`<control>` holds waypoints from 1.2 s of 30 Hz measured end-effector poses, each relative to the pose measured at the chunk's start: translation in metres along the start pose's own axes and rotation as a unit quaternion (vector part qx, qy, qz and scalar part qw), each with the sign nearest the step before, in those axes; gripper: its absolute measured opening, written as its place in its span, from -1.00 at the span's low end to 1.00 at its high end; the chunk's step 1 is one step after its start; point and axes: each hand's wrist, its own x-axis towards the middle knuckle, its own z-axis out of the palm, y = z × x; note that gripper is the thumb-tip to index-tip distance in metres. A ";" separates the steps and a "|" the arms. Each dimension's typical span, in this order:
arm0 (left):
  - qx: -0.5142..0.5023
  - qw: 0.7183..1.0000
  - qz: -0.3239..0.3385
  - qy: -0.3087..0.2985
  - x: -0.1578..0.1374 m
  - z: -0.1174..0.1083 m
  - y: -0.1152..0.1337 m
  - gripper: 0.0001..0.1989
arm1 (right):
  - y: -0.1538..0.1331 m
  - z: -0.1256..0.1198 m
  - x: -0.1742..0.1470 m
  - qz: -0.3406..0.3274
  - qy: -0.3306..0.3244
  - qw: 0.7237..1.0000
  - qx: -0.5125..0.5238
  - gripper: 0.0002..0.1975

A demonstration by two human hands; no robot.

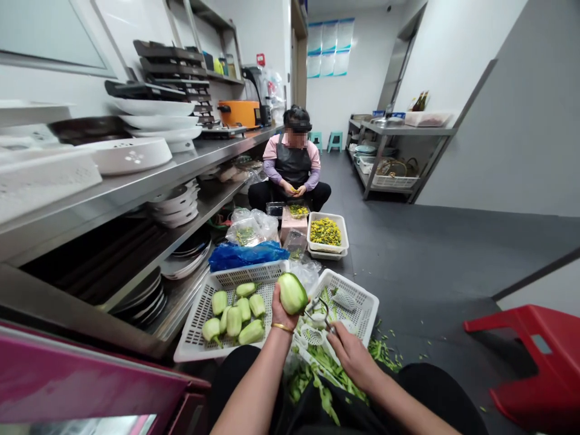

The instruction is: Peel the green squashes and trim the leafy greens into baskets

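Observation:
My left hand (286, 311), with a gold bangle at the wrist, is wrapped around a partly peeled green eggplant (293, 293). A darker strip of skin shows along its right side. My right hand (352, 350) grips the handle of a metal peeler (327, 317), its head close to the eggplant's lower right side; whether the blade touches cannot be made out. Several peeled eggplants (234, 321) lie in a white slotted basket (194, 326) to the left. Green peelings (333, 368) are heaped below my hands, in and around another white basket (369, 311).
Ahead, a person (294, 157) squats, handling yellow flowers near a white tub (345, 238) of them. A steel shelf (217, 151) stacked with dishes runs along the left. A red stool (534, 356) stands right, and a steel rack (385, 130) stands farther back. Peelings litter the floor.

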 end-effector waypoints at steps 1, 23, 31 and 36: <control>0.007 1.000 0.007 0.005 0.000 -0.001 -0.004 -0.60 | -0.013 -0.005 0.011 -0.005 0.003 1.000 -0.004 -0.71; 0.091 0.984 -0.100 -0.118 0.016 -0.019 -0.016 -0.52 | -0.021 -0.039 0.066 0.010 0.005 1.000 -0.007 -0.70; 0.131 0.989 -0.046 -0.043 0.025 -0.025 -0.020 -0.60 | 0.013 0.013 -0.006 0.068 -0.032 0.997 0.002 -0.71; 0.100 0.989 -0.078 -0.082 0.020 -0.021 -0.018 -0.49 | 0.042 0.000 -0.055 0.069 -0.116 0.990 0.045 -0.66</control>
